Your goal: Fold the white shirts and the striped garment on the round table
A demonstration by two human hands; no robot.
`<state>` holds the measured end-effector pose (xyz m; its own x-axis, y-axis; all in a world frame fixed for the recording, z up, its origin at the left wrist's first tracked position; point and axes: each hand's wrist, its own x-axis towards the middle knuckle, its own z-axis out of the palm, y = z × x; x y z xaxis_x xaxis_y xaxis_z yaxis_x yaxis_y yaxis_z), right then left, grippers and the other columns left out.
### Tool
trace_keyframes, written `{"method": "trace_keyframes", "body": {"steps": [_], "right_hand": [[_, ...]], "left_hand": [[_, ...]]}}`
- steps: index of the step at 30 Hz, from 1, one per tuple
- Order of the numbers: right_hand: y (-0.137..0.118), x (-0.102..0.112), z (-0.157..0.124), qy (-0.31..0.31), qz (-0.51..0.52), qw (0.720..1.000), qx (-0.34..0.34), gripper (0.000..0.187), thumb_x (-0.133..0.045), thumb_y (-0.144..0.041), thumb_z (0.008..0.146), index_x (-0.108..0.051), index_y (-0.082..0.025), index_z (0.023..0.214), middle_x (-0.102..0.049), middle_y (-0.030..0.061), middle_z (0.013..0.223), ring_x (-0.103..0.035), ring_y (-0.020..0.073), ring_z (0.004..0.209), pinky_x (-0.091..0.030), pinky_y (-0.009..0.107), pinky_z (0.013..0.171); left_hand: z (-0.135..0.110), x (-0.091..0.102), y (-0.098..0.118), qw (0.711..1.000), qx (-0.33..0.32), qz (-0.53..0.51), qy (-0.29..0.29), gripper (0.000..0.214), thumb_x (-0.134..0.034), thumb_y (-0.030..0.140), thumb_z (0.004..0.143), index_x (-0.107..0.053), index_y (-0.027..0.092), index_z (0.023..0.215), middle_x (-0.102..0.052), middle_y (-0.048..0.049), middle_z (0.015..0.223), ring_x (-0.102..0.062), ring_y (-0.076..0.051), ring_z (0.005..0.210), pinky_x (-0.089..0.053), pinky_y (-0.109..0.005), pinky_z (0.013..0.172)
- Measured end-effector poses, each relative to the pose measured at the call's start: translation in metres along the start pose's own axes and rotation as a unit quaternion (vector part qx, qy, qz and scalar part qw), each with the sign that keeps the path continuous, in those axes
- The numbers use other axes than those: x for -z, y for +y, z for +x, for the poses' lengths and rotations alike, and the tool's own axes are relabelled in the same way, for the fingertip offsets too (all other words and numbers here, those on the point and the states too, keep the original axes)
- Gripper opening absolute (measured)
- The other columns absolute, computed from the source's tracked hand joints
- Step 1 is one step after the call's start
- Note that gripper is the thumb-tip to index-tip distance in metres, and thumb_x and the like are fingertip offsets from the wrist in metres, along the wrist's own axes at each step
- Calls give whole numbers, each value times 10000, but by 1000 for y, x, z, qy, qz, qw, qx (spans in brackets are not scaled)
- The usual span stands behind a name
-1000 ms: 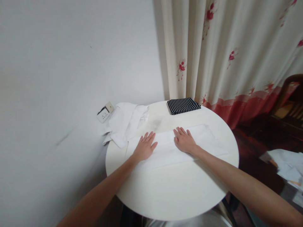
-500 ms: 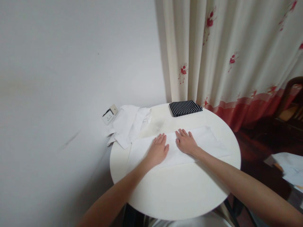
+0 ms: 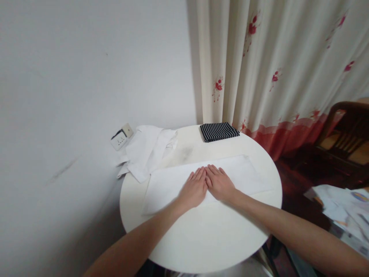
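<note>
A long white folded cloth (image 3: pixel 240 173) lies flat across the round white table (image 3: pixel 213 238). My left hand (image 3: pixel 194 188) rests palm down near its middle, fingers stretched out. Beside it, my right hand (image 3: pixel 219 182) also lies flat on the cloth, and the fingertips of both hands touch. Neither hand grips anything. Parts of the cloth are hidden under the hands and forearms.
A crumpled white cloth (image 3: pixel 148 150) hangs over the table's back left edge, by a wall socket (image 3: pixel 119 139). Near the back edge lies a folded black-and-white striped cloth (image 3: pixel 219 132). A wooden chair (image 3: pixel 346 134) and white cloths (image 3: pixel 340 204) stand to the right, before a curtain (image 3: pixel 276 92).
My hands, apart before, have come together at the middle of the white cloth, the right one moving left. The view has turned slightly to the right.
</note>
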<state>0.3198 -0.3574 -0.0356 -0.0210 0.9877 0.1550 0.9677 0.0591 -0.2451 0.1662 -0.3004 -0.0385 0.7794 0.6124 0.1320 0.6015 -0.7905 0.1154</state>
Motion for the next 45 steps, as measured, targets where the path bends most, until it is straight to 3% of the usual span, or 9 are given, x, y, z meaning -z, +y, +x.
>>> {"method": "trace_keyframes", "body": {"steps": [5, 11, 15, 19, 25, 32, 35, 39, 45], "right_hand": [[31, 6, -7, -26, -20, 999, -21, 641, -241, -492, 1035, -312, -155, 1577, -217, 135, 1653, -191, 293, 1525, -144, 520, 1212], [78, 11, -12, -12, -65, 992, -107, 622, -265, -466, 1034, -333, -144, 1562, -241, 151, 1646, -210, 304, 1517, -179, 528, 1200], [89, 9, -12, 6, -87, 988, -126, 597, -286, -434, 1030, -358, -141, 1545, -269, 164, 1636, -235, 310, 1507, -192, 538, 1194], [88, 8, -11, 15, -95, 988, -120, 579, -298, -422, 1029, -368, -145, 1533, -296, 168, 1625, -260, 314, 1496, -211, 549, 1185], [86, 11, -14, 33, -98, 989, -105, 504, -324, -377, 1021, -451, -152, 1454, -382, 180, 1579, -324, 319, 1462, -262, 553, 1157], [68, 9, 16, 7, -89, 986, -139, 536, -326, -349, 1013, -411, -101, 1481, -335, 228, 1590, -300, 359, 1470, -277, 615, 1127], [48, 5, 38, -23, -66, 992, -104, 554, -338, -350, 1010, -388, -110, 1506, -318, 208, 1605, -278, 353, 1482, -275, 615, 1132], [26, -3, 53, -16, -49, 997, -59, 534, -265, -311, 1027, -393, -135, 1516, -329, 155, 1614, -256, 308, 1497, -219, 595, 1169], [26, -9, 50, -13, -33, 999, -33, 548, -244, -307, 1035, -364, -129, 1539, -318, 135, 1621, -245, 274, 1505, -175, 545, 1198]], "left_hand": [[0, 4, 5, 1000, 5, 12, -5, 555, -255, 280, 1026, -340, 81, 1537, -272, -129, 1636, -243, -229, 1519, -238, -451, 1233], [-2, 7, 4, 1000, 1, 14, -14, 560, -222, 313, 1038, -344, 81, 1533, -256, -131, 1642, -246, -236, 1517, -227, -442, 1232], [5, 19, -1, 998, -24, 18, -64, 558, -256, 327, 1026, -343, 104, 1530, -259, -136, 1641, -262, -258, 1511, -252, -472, 1211], [26, 29, -6, 992, -36, 14, -118, 556, -337, 346, 997, -382, 133, 1508, -284, -124, 1635, -289, -292, 1497, -260, -508, 1197], [51, 3, -9, 999, -3, -15, -35, 564, -292, 363, 1018, -354, 131, 1528, -246, -92, 1655, -183, -282, 1531, -206, -491, 1225], [50, -5, -11, 1000, -6, -19, -13, 543, -310, 349, 1019, -391, 139, 1512, -301, -92, 1636, -219, -280, 1519, -220, -479, 1224], [49, -1, -11, 1000, -6, -29, -5, 523, -267, 282, 1022, -409, 144, 1505, -345, -72, 1619, -255, -255, 1508, -241, -455, 1221], [47, 0, -13, 999, 22, -41, 3, 537, -244, 252, 1019, -383, 125, 1522, -354, -84, 1613, -280, -241, 1500, -254, -432, 1219], [45, 0, -11, 999, 40, -37, -5, 562, -252, 271, 1012, -351, 96, 1537, -312, -83, 1631, -258, -251, 1507, -235, -452, 1227]]}}
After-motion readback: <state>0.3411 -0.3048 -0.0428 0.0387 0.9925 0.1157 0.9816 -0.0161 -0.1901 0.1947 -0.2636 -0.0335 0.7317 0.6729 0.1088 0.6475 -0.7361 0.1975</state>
